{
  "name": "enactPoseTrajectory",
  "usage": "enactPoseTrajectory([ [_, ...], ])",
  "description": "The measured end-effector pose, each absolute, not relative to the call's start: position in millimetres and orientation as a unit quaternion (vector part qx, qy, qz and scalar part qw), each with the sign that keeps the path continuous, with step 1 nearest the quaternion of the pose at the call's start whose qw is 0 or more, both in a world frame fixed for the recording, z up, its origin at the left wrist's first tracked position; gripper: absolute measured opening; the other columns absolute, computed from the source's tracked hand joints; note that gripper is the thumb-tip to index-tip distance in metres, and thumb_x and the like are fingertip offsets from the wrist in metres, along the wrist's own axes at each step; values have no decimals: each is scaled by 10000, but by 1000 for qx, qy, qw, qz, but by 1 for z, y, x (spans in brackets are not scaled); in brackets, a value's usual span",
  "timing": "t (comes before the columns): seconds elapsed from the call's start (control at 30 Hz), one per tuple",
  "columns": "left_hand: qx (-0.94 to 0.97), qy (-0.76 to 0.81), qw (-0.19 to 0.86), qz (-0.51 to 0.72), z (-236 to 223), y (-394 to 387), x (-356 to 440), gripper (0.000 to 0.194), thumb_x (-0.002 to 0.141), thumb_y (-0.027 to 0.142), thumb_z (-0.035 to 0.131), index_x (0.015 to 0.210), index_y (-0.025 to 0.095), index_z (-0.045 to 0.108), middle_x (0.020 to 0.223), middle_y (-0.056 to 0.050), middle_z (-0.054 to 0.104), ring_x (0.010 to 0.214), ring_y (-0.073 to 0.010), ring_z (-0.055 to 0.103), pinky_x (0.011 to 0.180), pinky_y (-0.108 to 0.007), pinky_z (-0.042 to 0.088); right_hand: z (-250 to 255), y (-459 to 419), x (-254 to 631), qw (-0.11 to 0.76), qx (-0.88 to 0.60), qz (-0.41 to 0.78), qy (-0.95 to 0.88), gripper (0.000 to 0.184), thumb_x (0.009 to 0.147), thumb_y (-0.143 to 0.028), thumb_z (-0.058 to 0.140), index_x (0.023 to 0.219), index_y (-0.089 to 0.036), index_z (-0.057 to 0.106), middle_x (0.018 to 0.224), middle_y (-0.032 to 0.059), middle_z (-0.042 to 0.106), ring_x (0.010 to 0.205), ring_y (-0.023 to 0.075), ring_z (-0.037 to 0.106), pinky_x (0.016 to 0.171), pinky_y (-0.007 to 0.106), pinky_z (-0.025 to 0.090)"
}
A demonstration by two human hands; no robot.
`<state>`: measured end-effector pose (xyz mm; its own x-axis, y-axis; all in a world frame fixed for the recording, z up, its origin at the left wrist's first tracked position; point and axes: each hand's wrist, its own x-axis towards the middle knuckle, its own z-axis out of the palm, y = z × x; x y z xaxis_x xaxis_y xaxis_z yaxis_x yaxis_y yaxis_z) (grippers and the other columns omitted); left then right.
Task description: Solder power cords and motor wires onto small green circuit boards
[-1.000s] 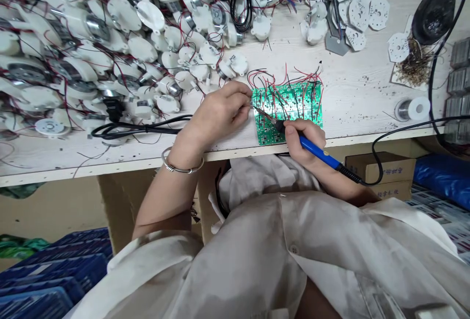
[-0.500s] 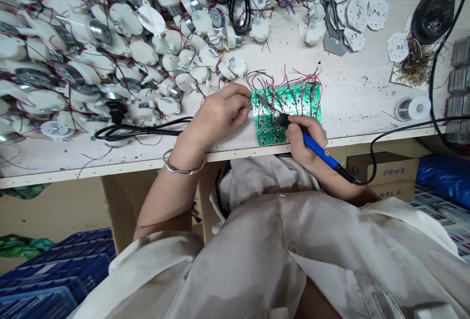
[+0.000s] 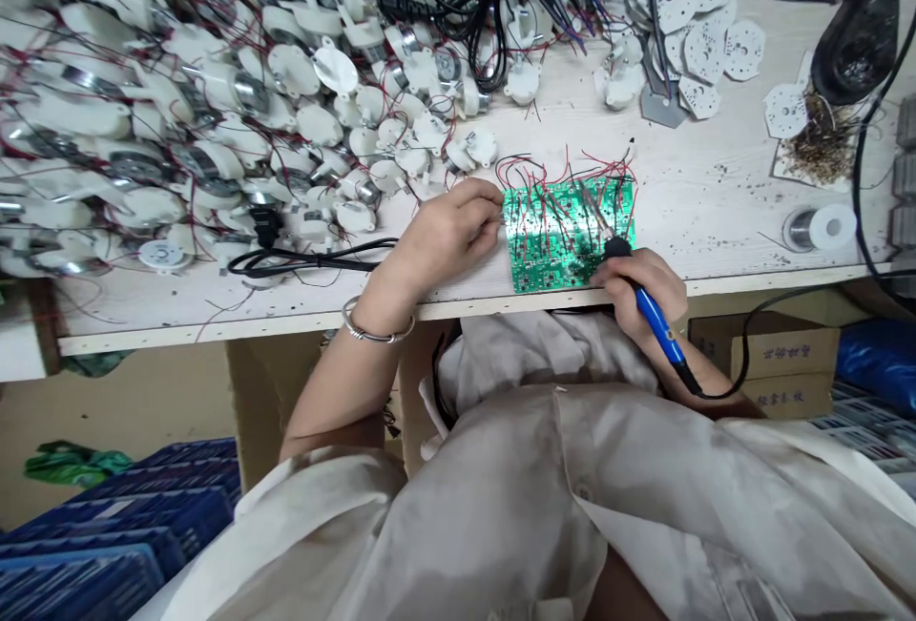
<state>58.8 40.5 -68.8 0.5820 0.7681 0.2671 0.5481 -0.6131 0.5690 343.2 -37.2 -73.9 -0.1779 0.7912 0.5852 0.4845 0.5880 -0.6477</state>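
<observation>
A green circuit board [image 3: 551, 263] lies at the front edge of the white table, bristling with red and black wires. My left hand [image 3: 447, 235] rests at its left edge, fingers pinched on what looks like a thin wire, too fine to make out clearly. A silver bangle [image 3: 377, 323] circles that wrist. My right hand [image 3: 640, 292] grips a blue-handled soldering iron [image 3: 655, 325] like a pen. Its metal shaft [image 3: 597, 216] slants up over the right part of the board, and the tip is lost among the wires.
Several white gear motors [image 3: 215, 163] with red leads crowd the table's left side. White perforated discs [image 3: 705, 49] lie at the back right, near a solder spool [image 3: 820, 227]. Black cords cross the table. Cardboard boxes [image 3: 783, 363] and blue crates [image 3: 121, 526] sit below its edge.
My right hand and the iron have shifted right across the board, and the iron stands more steeply. My left hand stays at the board's left edge. The view has tilted slightly.
</observation>
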Motion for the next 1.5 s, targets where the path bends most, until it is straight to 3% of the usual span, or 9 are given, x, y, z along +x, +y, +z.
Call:
enactPoseTrajectory([
  [0.17,865,405,194,222,-63,33,64,150,962,185,512,941,163,659,1124,-95,709,992,-190,693,859,-328,588,-80,-36,340,429,-451,95,-776,494,860,-327,772,1306,-278,564,989,46,740,959,218,726,800,348,614],
  [0.5,809,537,-13,238,-30,88,10,254,999,324,600,1218,252,707,1217,-60,695,1042,-196,596,869,-373,523,-98,-29,331,397,-456,64,-794,454,907,-276,678,1341,-324,554,1140,75,685,949,210,692,781,344,589],
  [0.7,871,471,85,107,-46,139,21,375,1014,544,556,1137,244,747,1307,5,673,1028,-178,518,988,-433,479,-102,-27,328,376,-484,20,-790,365,934,-339,645,1294,-311,589,1089,72,663,905,196,664,737,348,597],
  [0.87,840,517,97,132,-50,144,23,160,958,311,680,1059,203,740,1193,26,727,965,-154,512,1020,-423,444,-95,-22,329,375,-502,13,-779,412,955,-315,613,1358,-298,531,1085,76,659,918,200,660,761,356,603],
  [1.0,832,525,110,140,-38,154,33,217,925,166,645,1130,178,717,1135,25,737,954,-127,535,1022,-361,442,-94,-20,329,379,-507,19,-774,398,948,-304,625,1336,-294,538,1083,77,655,941,207,668,768,358,606],
  [1.27,759,650,37,17,-14,210,137,435,958,418,678,1374,316,605,1316,65,586,1106,-164,353,1000,-408,345,-92,-26,328,451,-515,48,-728,516,912,-215,646,1392,-323,492,1025,29,653,903,176,674,797,347,609],
  [1.33,785,619,36,3,-18,223,151,349,960,425,683,1289,312,652,1250,52,598,1099,-169,313,999,-432,314,-88,-27,329,467,-518,62,-714,523,915,-195,625,1401,-327,483,981,15,660,900,174,668,822,360,607],
  [1.43,828,548,95,72,-21,237,145,174,1000,395,641,999,228,689,1060,35,613,1034,-136,338,966,-405,312,-84,-26,330,477,-523,85,-702,499,920,-173,598,1388,-315,499,915,6,669,917,179,664,838,363,598],
  [1.5,828,480,205,205,-14,239,124,270,1071,449,492,1060,216,626,1068,64,609,1010,-95,404,894,-363,346,-83,-26,330,486,-526,97,-691,484,920,-161,589,1373,-313,514,926,9,675,919,177,667,846,362,596],
])
